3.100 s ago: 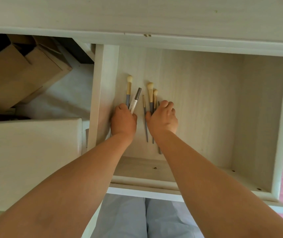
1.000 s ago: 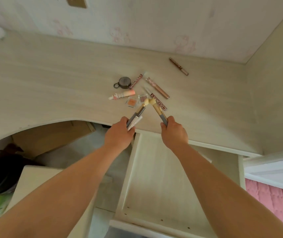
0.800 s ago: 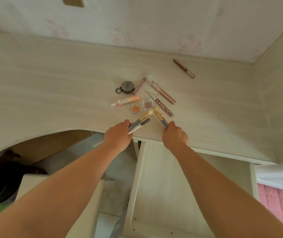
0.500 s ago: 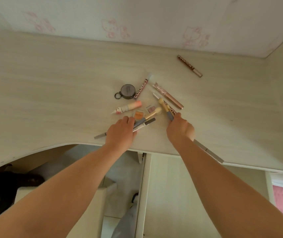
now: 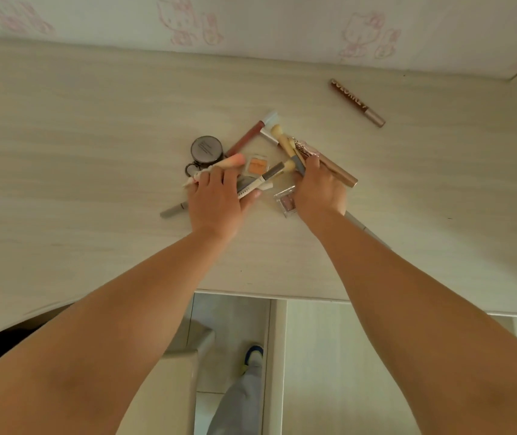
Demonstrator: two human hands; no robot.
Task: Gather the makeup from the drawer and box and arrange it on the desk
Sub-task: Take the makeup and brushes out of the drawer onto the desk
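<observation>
— Both grips full? What's in each?

— Yes. Left hand (image 5: 216, 199) has its fingers curled round a white tube (image 5: 255, 182) with a grey cap and a brush (image 5: 285, 167) beside it; a grey handle end (image 5: 172, 211) sticks out past the wrist side. Right hand (image 5: 318, 186) pinches a bundle of brushes (image 5: 282, 138), bristles pointing away toward the wall (image 5: 266, 23).

— Where is all that, taking the round compact (image 5: 207, 149) as the mark?

— Left hand is just nearer than the compact, low over the table (image 5: 78, 136). A pink-capped tube (image 5: 226, 163) lies between them, touching the fingers. Right of the compact sits an orange pan (image 5: 258, 164), and a red-brown stick (image 5: 246, 138) slants up from it toward the wall. Right hand is further right, past the pan.

— Anything else by that hand?

— A gold wand (image 5: 334, 169) runs along its far side, a clear pinkish pan (image 5: 285, 200) sits just left of its wrist.

— And the lone one?

— A brown pencil (image 5: 357, 102), well right of the compact, near the wall, apart from the heap.

— Below the table edge?

— Open drawer (image 5: 313, 356), pale inside.
</observation>
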